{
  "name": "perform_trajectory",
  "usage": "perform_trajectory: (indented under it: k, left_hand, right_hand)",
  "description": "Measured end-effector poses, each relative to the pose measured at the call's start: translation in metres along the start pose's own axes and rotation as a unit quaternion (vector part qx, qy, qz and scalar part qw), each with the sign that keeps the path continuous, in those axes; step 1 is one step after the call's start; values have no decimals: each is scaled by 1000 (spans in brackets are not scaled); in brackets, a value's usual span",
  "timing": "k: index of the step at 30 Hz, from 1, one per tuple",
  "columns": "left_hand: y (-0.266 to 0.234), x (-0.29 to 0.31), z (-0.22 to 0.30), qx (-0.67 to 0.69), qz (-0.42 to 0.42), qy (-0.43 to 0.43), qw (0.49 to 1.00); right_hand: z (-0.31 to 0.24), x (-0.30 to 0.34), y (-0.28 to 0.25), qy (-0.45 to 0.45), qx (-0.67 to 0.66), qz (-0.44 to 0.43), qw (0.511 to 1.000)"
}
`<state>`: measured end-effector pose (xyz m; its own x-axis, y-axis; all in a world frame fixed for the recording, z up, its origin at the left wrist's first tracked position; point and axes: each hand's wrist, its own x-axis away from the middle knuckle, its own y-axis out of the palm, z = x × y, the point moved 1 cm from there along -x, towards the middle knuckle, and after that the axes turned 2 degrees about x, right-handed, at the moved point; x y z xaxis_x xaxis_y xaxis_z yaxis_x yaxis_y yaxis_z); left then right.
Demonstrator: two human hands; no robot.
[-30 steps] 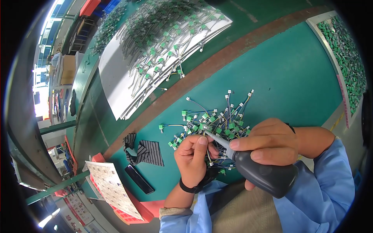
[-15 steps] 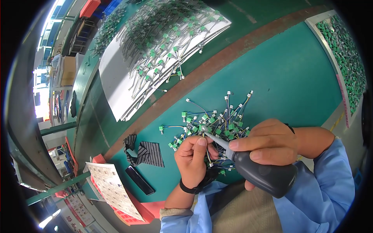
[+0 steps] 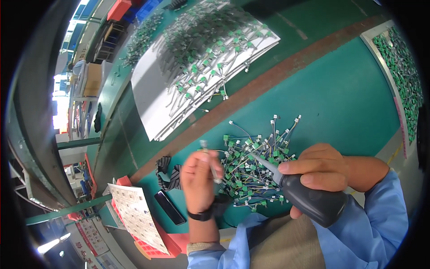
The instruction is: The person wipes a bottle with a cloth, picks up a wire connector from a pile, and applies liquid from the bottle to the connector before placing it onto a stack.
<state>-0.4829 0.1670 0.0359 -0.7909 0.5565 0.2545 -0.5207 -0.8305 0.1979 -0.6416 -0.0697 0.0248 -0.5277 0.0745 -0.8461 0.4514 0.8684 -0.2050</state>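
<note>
My right hand [image 3: 320, 168] is wrapped round a dark grey squeeze bottle [image 3: 316, 201] with a long grey tapered nozzle. The nozzle tip points left over a loose pile of short wire leads [image 3: 251, 175] with green and white connectors. Left of the pile, my left hand [image 3: 200, 177] is raised, thumb and fingers pinched on one short wire lead [image 3: 204, 145]. One connector of that lead sticks up above the fingertips, smeared by motion. A dark band circles my left wrist.
Across a brown strip, a white board [image 3: 148, 96] carries many wire leads in rows. A tray of green parts [image 3: 398, 76] stands far right. A striped cloth [image 3: 165, 172], a phone [image 3: 170, 207] and a printed sheet [image 3: 134, 210] on a red bin [image 3: 179, 242] lie left.
My left hand has moved left, away from the nozzle tip, carrying the wire lead. My right hand keeps the bottle over the pile. The whole view has shifted slightly.
</note>
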Motion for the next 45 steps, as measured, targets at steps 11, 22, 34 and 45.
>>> perform_trajectory:
  k: [11, 22, 34, 45]
  left_hand:
    - [-85, -154, 94, -450, 52, 191, 871]
    - [-102, -170, 101, -534, 124, 267, 792]
    - [-216, 128, -19, -643, 320, 34, 695]
    - [-183, 140, -5, -464, 455, -86, 755]
  right_hand:
    - [-3, -6, 1, -22, -14, 20, 999]
    - [0, -3, 2, -11, -26, 2, 1000]
    - [-4, 10, -9, 77, -66, -80, 992]
    - [-19, 18, -10, 117, -57, -57, 990]
